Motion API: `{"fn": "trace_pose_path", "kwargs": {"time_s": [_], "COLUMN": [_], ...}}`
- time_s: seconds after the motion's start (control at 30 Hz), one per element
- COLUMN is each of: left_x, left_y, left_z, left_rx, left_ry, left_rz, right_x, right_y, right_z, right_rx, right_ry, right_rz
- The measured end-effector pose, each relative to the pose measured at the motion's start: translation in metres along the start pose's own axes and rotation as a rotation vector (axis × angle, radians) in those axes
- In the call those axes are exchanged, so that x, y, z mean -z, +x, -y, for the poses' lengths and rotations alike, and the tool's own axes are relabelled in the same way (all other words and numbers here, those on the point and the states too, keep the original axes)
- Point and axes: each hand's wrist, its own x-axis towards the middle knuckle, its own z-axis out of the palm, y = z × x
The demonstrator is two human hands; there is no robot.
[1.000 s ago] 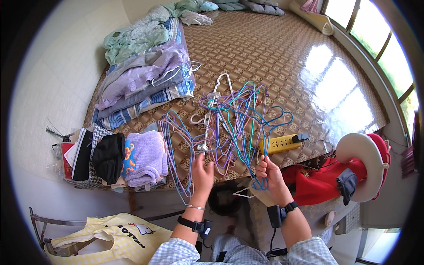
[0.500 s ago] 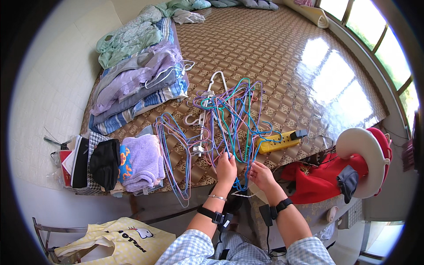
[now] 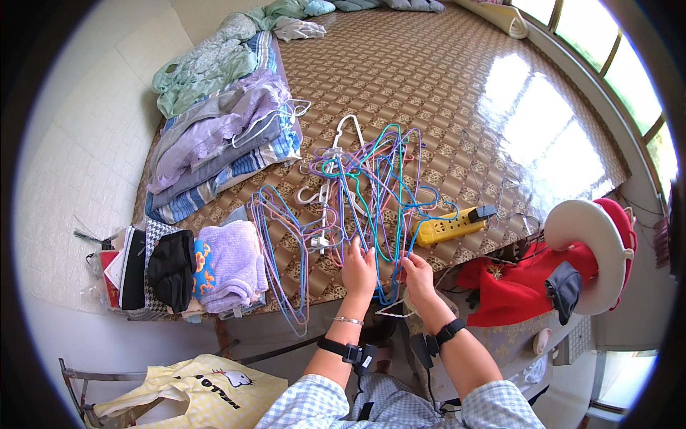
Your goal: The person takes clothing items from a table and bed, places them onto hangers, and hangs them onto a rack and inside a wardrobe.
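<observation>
black lettering (image 3: pixel 219 395) on yellow checked cloth (image 3: pixel 187 380)

Both hands met the near end of a tangled pile of coloured hangers (image 3: pixel 379 164) on a brown patterned surface (image 3: pixel 400 71). The left hand (image 3: pixel 359 273) reached across the wires with fingers extended; the right hand (image 3: pixel 420 277), fingers bent, touched a blue wire just beside it. More hangers (image 3: pixel 306 272) lay to the left, next to folded purple fabric (image 3: pixel 230 264). A yellow power strip (image 3: pixel 444 229) sat right of the pile, and red cloth (image 3: pixel 504 286) lay farther right. Bedding (image 3: pixel 204 86) stood heaped at the far left.
</observation>
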Motion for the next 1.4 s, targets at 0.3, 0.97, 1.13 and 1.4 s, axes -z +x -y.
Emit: {"fn": "trace_pose_path", "kwargs": {"time_s": [0.3, 0.97, 1.13, 1.4], "left_x": [-0.018, 0.133, 0.155, 0.177], "left_y": [0.001, 0.04, 0.005, -0.028], "left_z": [-0.028, -0.022, 0.016, 0.022], "left_rx": [-0.156, 0.344, 0.437, 0.45], "left_ry": [0.188, -0.944, -1.016, -1.016], "left_rz": [0.336, 0.137, 0.082, 0.062], "right_x": [-0.006, 0.03, 0.019, 0.036], "right_y": [-0.008, 0.018, 0.038, 0.085], "right_z": [-0.002, 0.016, 0.017, 0.043], "right_rx": [0.118, 0.252, 0.235, 0.12], "right_ry": [-0.073, 0.046, 0.079, -0.003], "right_rz": [-0.066, -0.239, -0.341, -0.414]}}
